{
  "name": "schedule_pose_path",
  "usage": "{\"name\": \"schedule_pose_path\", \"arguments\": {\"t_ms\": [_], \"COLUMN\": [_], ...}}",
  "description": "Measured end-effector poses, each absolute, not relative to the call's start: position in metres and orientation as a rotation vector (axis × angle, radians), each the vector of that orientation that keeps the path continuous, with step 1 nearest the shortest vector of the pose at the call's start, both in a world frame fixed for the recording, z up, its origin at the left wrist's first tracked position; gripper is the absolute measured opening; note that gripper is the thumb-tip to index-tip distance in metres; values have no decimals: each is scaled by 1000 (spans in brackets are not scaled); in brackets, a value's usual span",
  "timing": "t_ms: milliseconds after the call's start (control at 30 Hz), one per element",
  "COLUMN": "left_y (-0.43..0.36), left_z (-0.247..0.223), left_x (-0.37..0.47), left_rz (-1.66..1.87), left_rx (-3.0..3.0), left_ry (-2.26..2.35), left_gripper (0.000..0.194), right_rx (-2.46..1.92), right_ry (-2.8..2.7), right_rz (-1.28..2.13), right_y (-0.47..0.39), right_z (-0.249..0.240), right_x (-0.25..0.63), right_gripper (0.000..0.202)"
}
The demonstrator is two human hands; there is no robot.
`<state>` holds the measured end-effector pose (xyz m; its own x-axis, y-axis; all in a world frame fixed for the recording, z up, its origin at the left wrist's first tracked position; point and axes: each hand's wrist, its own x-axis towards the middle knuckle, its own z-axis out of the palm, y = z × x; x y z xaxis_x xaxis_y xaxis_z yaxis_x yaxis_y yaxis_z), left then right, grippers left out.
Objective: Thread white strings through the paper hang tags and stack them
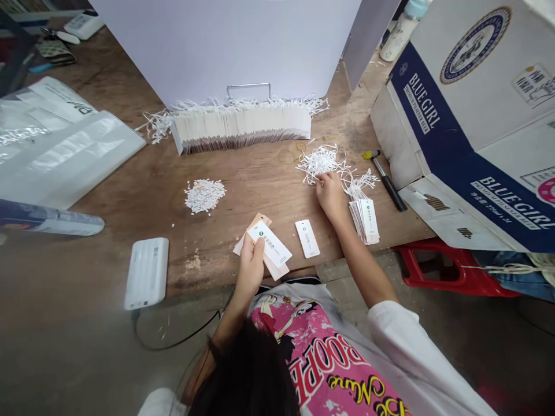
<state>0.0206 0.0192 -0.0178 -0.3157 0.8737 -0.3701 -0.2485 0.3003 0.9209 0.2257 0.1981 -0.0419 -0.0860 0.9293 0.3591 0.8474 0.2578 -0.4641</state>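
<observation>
My left hand (251, 263) is closed on a few hang tags (273, 247), thumb on top; the upper one is white with a green logo and dark lettering, and beige ones stick out beneath. My right hand (330, 195) reaches to the near edge of a pile of white tag strings (319, 160), fingertips pinched together on string. Between the two hands a single white tag (307, 238) lies flat on the table. To the right of my right forearm, a fanned stack of tags (364, 221) has its white strings attached and spread toward the pile.
A long row of strung tags (243, 128) stands against a pale panel (229, 46). Small white bits (205, 195) lie heaped on the wooden table (143, 173). A power bank (147, 273), a hammer (390, 182), a beer carton (468, 127) and plastic bags (78, 150) surround the work area.
</observation>
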Motion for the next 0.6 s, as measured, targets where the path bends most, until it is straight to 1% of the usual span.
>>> {"name": "schedule_pose_path", "arguments": {"t_ms": [67, 167, 267, 333, 467, 533, 600], "left_y": [16, 13, 14, 15, 16, 15, 14], "left_z": [-19, -19, -19, -19, -16, -14, -13], "left_x": [19, 16, 14, 13, 15, 17, 19], "left_rz": [1253, 1247, 1240, 1212, 1129, 1099, 1099], "left_rx": [594, 568, 550, 528, 511, 527, 559], "left_ry": [1444, 1368, 1335, 1325, 1336, 1348, 1338], "left_gripper": [30, 37, 40, 41, 42, 47, 54], "right_rx": [-1641, -1657, -1664, -1667, -1667, -1664, -1663], "right_ry": [-1972, -2000, -2005, -2002, -1993, -1998, -1993], "right_rz": [158, 117, 45, -3, 2, 36, 55], "right_y": [216, 219, 212, 209, 208, 210, 213], "right_z": [-53, -62, -64, -64, -67, -69, -70], "right_x": [227, 228, 228, 229, 232, 233, 234], "right_gripper": [17, 18, 30, 32, 22, 17, 17]}}
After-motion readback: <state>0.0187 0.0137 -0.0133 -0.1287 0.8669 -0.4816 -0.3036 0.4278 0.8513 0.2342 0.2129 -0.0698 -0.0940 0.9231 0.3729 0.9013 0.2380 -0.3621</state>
